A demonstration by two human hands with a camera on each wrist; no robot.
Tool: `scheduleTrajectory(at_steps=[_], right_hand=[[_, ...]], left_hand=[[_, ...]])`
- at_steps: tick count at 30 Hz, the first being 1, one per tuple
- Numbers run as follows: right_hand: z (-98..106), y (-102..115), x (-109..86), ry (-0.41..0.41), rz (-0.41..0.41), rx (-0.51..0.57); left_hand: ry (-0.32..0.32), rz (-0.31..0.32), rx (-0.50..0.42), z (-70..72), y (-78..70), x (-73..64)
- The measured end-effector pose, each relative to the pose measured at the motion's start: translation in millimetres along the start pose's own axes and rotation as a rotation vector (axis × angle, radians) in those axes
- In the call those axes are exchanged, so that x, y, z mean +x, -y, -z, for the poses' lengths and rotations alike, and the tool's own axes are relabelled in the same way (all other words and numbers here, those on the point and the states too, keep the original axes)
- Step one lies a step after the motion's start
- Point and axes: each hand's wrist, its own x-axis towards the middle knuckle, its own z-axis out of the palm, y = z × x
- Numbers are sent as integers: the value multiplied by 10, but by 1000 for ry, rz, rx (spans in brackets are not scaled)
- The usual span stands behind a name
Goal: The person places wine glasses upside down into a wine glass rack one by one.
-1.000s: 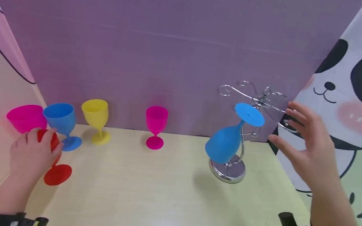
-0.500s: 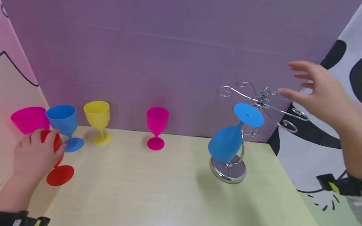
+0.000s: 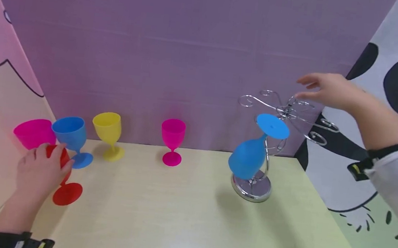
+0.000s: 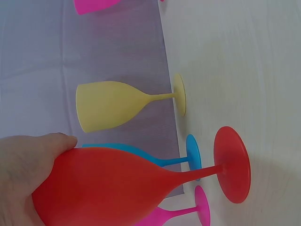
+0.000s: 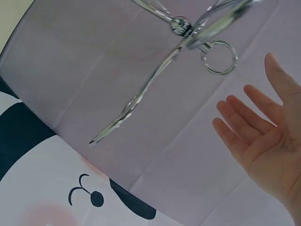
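My left hand (image 3: 39, 172) grips the bowl of a red goblet (image 4: 108, 181) from above, its foot pointing down at the left of the table. Whether that foot touches the tabletop I cannot tell. At the right, my right hand (image 3: 331, 90) is near the top of a chrome rack (image 3: 287, 113) with curled arms. Its fingers are spread and hold nothing; in the right wrist view a ring (image 5: 219, 57) at the rack's top stands apart from them. A blue goblet (image 3: 248, 157) hangs tilted on the rack, bowl down and foot up.
Behind the red goblet stand a magenta goblet (image 3: 34, 133), another blue goblet (image 3: 70, 132) and a yellow goblet (image 3: 108, 128). One more magenta goblet (image 3: 173, 133) is at the middle back of the table (image 3: 160, 213). A purple backdrop (image 3: 191, 58) closes off the rear.
My right hand has risen from beside the rack's right arms, then moved left over the rack's top. The left hand keeps its grip on the red goblet; the hanging blue goblet stays put.
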Motion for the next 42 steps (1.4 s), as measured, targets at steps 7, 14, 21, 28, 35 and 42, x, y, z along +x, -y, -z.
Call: scheduleTrajectory(at_steps=[7, 14, 21, 28, 35, 42], right_hand=[[-150, 20, 132, 72, 26, -14], [-190, 12, 140, 59, 71, -80], [-244, -18, 157, 12, 88, -76], [-294, 26, 165, -13, 132, -86], [-272, 34, 174, -26, 164, -121], [-255, 34, 161, -37, 166, -112]], left_hand=[[-4, -5, -1, 15, -12, -13], [-5, -6, 5, 34, -35, 2], [-17, -8, 12, 7, -19, 7], [2, 2, 12, 43, 32, 16], [-3, -11, -7, 23, 50, -8], [-38, -14, -12, 18, 33, 8]])
